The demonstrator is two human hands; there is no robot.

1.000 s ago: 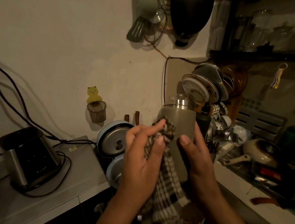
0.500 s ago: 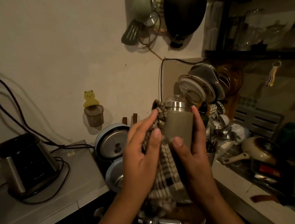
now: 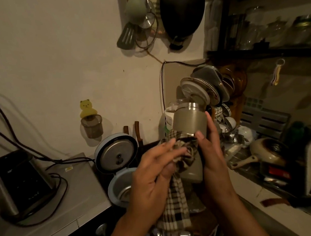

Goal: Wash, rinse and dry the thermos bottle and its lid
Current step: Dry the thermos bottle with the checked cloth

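- One thermos bottle [image 3: 189, 126], one checked cloth [image 3: 176, 197] and two hands are at the centre, held in the air in front of the person, above the gap between the grey tabletop [image 3: 53, 224] and the sink side.
- The bottle stands nearly upright, its long axis running bottom to top with a slight lean to the left; its steel-rimmed open mouth points up toward the wall.
- The right hand [image 3: 214, 161] grips the bottle's right side, thumb across the front, fingers curled behind.
- The left hand [image 3: 156, 176] holds the cloth bunched against the bottle's middle, fingers stretched over it; the rest of the cloth hangs below.
- One rice cooker [image 3: 118, 170] with its lid up sits at the tabletop's right edge.
- One black appliance [image 3: 19, 180] stands near the tabletop's left edge.
- One pan [image 3: 266, 151] lies among dishes on the right.
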